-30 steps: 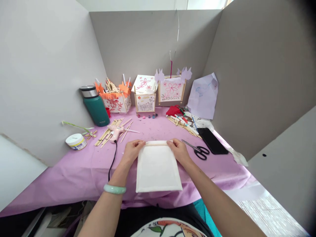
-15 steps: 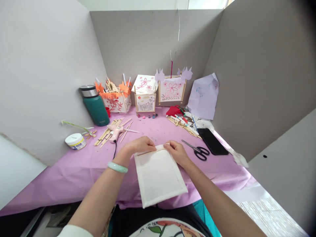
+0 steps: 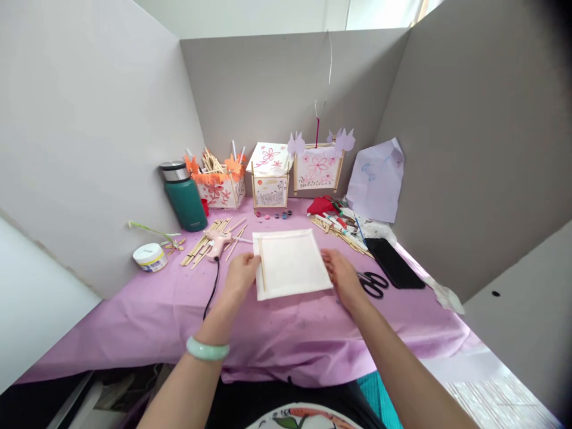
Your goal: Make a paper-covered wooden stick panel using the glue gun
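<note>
A white paper panel [image 3: 292,262], roughly square with folded borders, is held up in front of me over the table. A thin wooden stick [image 3: 263,268] shows along its left side. My left hand [image 3: 243,274], with a pale green bangle [image 3: 208,349] on the wrist, pinches the panel's left edge. At the right edge, the curled fingers of my right hand [image 3: 342,274] hold the panel, their tips partly behind it. Black-handled scissors [image 3: 373,284] lie just beyond my right hand, their blades mostly hidden by it. A pink glue gun [image 3: 218,243] rests left of the panel.
Bamboo sticks [image 3: 199,247], a white tub [image 3: 150,257] and a green bottle [image 3: 185,202] are on the left. Decorated paper boxes [image 3: 270,190] stand at the back. On the right are a black phone [image 3: 394,263], markers [image 3: 342,223] and crumpled paper [image 3: 378,231].
The panel has been turned so its stick side moved from the top to the left, and lifted farther from me. My hands have moved from its top edge to opposite sides.
</note>
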A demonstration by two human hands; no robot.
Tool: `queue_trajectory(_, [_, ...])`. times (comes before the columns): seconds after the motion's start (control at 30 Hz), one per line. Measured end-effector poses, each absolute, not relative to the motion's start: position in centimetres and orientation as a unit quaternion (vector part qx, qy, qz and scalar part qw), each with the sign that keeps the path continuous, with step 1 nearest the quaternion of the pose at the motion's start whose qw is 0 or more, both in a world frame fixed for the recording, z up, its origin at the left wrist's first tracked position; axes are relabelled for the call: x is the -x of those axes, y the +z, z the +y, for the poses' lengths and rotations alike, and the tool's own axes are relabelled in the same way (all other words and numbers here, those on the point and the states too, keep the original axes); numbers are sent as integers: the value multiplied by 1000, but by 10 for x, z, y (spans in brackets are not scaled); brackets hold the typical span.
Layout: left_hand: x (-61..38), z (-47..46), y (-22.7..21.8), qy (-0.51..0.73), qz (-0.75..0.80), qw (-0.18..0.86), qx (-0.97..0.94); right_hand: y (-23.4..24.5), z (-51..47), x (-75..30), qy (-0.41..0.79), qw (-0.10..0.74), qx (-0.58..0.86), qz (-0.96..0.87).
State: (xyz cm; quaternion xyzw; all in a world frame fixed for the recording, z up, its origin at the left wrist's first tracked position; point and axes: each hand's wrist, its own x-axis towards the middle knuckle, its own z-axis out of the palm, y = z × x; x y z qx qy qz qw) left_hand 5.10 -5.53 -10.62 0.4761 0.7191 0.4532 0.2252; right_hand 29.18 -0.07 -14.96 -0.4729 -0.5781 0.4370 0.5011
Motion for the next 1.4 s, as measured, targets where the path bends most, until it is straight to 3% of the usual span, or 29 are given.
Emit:
queue_trajectory(0.1, [-56, -68, -112, 361, 762, 163, -513, -152, -9, -286, 327, 415, 526, -666])
queue_trajectory(0.37, [-85, -106, -96, 125, 762, 60, -633, -108, 24, -273, 152, 321, 521, -776])
queue_trajectory(0.57, [-65, -84, -89, 121, 788, -14, -603, -106, 16, -284, 51, 276, 577, -767])
queue_trajectory(0.73, [-51, -55, -107, 101, 775, -4, -624, -130, -31, -283, 40, 200, 637, -743])
queue_trajectory(0.93, [-54, -59, -112, 123, 765, 34, -632, -132, -21, -282, 103, 259, 623, -731])
queue_trajectory(1.07, [-53, -72, -115, 153, 757, 50, -633, -128, -19, -290, 59, 295, 611, -732])
queue_trajectory(1.17, [-55, -78, -118, 221, 703, 43, -675, -132, -42, -285, 21, 339, 496, -799])
queue_trajectory(1.27, [-62, -75, -118, 256, 600, 45, -756, -139, -66, -269, 6, 319, 373, -871])
queue_trajectory(1.4, [-72, -67, -117, 214, 538, 78, -812, -148, -73, -249, -53, 288, 370, -882])
